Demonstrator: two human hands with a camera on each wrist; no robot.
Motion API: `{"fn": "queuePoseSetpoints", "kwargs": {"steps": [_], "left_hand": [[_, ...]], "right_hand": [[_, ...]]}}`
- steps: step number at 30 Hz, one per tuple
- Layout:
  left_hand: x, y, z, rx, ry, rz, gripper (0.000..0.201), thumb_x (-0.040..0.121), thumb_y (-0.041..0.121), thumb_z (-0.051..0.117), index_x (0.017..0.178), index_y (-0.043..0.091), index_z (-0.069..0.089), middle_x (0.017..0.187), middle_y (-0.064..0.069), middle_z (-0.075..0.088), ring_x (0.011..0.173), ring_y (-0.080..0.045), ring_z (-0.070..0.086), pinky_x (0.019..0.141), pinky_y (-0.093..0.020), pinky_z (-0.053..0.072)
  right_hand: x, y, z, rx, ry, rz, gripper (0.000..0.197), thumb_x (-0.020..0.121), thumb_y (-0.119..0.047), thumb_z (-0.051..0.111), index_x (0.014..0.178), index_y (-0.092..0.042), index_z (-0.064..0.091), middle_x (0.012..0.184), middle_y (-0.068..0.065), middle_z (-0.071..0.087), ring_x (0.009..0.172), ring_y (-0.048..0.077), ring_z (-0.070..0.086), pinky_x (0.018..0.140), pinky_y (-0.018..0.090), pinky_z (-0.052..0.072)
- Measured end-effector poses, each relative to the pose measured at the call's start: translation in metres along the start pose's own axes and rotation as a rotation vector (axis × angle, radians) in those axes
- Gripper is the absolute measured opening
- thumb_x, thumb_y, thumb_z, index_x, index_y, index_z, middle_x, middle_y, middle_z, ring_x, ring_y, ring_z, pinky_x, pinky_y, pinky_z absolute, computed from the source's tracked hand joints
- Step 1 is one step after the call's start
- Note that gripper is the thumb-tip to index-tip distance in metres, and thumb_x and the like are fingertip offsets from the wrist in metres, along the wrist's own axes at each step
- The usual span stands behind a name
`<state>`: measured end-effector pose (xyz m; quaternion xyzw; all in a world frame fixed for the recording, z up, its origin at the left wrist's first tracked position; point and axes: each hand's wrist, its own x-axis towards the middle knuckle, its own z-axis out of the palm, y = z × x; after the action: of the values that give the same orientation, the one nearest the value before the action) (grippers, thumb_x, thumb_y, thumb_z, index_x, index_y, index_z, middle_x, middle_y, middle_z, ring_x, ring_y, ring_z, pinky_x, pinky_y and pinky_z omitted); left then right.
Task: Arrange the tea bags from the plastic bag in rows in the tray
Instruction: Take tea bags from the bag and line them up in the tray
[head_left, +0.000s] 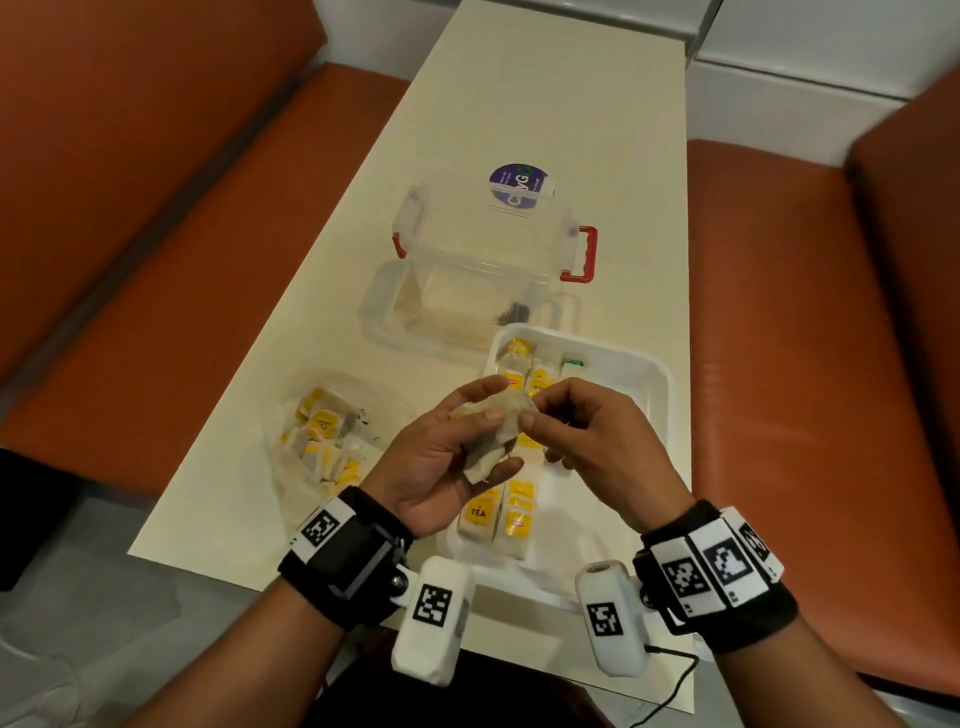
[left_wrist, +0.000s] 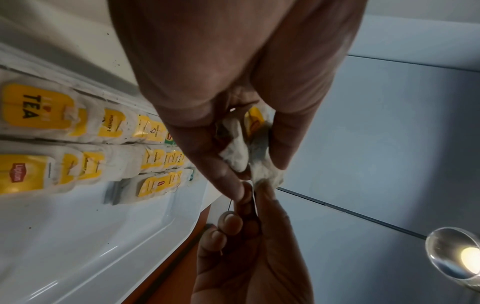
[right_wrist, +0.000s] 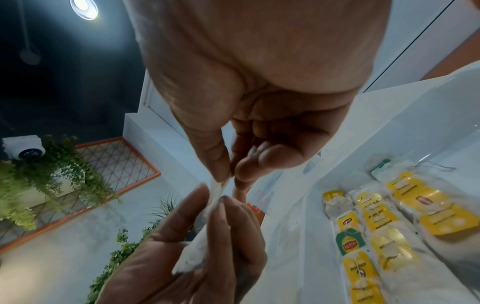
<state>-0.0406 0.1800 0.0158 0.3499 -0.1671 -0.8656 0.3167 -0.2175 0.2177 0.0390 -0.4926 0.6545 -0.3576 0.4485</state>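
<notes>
**Tea bag held by both hands above the tray**

A cream table is flanked by orange benches. The white tray is taken as the landmark. Beyond it a clear box is seen, and behind that a clear lid with red latches, carrying a purple round label whose writing cannot be read fully. Left of the tray lies the plastic bag, with yellow-tagged tea bags blurred inside. In the tray, rows of tea bags are laid along its left side, partly covered by the hands; "TEA", "Lipton" and "MOMENT" can be read on tags. Above the tray, one crumpled tea bag is cradled in the curled fingers of the left hand, while its upper corner is pinched by the thumb and forefinger of the right hand.
</notes>
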Motion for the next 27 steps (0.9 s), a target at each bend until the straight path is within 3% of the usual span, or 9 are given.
{"fn": "queuePoseSetpoints", "kwargs": {"steps": [4,9,12,14,17,21,24,27], "left_hand": [[0.005,-0.004,0.006,0.117,0.031,-0.035,0.029,0.079,0.02,0.069,0.107,0.014,0.067,0.079,-0.007,0.062,0.065,-0.013,0.06,0.052,-0.024,0.054],[0.013,-0.008,0.013,0.226,0.082,-0.068,0.021,0.074,0.027,0.075,0.091,0.019,0.067,0.075,0.0,0.06,0.057,-0.008,0.052,0.039,-0.015,0.034],[0.018,-0.008,0.017,0.233,0.094,-0.168,0.022,0.074,0.034,0.074,0.09,0.021,0.067,0.073,0.005,0.057,0.054,-0.004,0.047,0.039,-0.013,0.029],[0.021,-0.007,0.018,0.209,0.058,-0.234,0.022,0.075,0.035,0.073,0.089,0.02,0.064,0.073,0.006,0.055,0.052,-0.003,0.046,0.038,-0.013,0.03],[0.024,-0.008,0.021,0.2,0.041,-0.297,0.023,0.078,0.033,0.071,0.095,0.017,0.066,0.071,0.005,0.055,0.05,-0.002,0.046,0.036,-0.012,0.032],[0.026,-0.009,0.021,0.315,0.091,-0.304,0.033,0.091,0.038,0.064,0.108,0.011,0.073,0.074,0.003,0.062,0.052,-0.003,0.046,0.038,-0.011,0.033],[0.025,-0.009,0.016,0.37,0.187,-0.262,0.037,0.092,0.039,0.065,0.115,0.011,0.069,0.076,0.002,0.067,0.053,-0.003,0.049,0.04,-0.012,0.034],[0.02,-0.005,0.007,0.388,0.228,-0.235,0.041,0.082,0.039,0.073,0.113,0.012,0.073,0.078,0.001,0.065,0.055,-0.004,0.05,0.041,-0.013,0.036]], "right_hand": [[0.001,0.001,-0.015,0.083,0.021,0.025,0.006,0.089,-0.017,0.074,0.087,-0.013,0.07,0.074,0.003,0.069,0.059,0.012,0.061,0.056,0.024,0.046],[0.001,0.001,-0.03,0.172,0.011,0.043,0.007,0.092,-0.008,0.068,0.094,-0.015,0.067,0.066,-0.004,0.066,0.059,0.014,0.061,0.059,0.029,0.046],[-0.003,-0.003,-0.039,0.196,-0.132,0.001,0.031,0.091,-0.004,0.062,0.117,-0.022,0.064,0.075,-0.002,0.068,0.068,0.018,0.064,0.065,0.031,0.049],[-0.004,-0.005,-0.045,0.142,-0.209,-0.038,0.044,0.083,-0.007,0.056,0.122,-0.025,0.065,0.088,0.0,0.071,0.072,0.017,0.064,0.066,0.027,0.05],[0.001,-0.002,-0.049,0.019,-0.15,-0.056,0.032,0.088,-0.003,0.061,0.111,-0.023,0.072,0.091,0.001,0.072,0.07,0.012,0.063,0.065,0.027,0.049],[0.006,0.007,-0.053,-0.103,-0.061,-0.074,0.004,0.088,-0.022,0.075,0.091,-0.025,0.075,0.079,-0.006,0.071,0.063,0.009,0.059,0.062,0.026,0.046],[0.009,0.015,-0.057,-0.161,-0.019,-0.03,0.002,0.087,-0.029,0.076,0.087,-0.027,0.075,0.08,-0.013,0.072,0.062,0.005,0.055,0.061,0.027,0.046],[0.009,0.02,-0.058,-0.138,-0.046,0.039,0.006,0.09,-0.026,0.074,0.088,-0.021,0.074,0.072,-0.012,0.07,0.066,0.005,0.058,0.062,0.025,0.047]]}}
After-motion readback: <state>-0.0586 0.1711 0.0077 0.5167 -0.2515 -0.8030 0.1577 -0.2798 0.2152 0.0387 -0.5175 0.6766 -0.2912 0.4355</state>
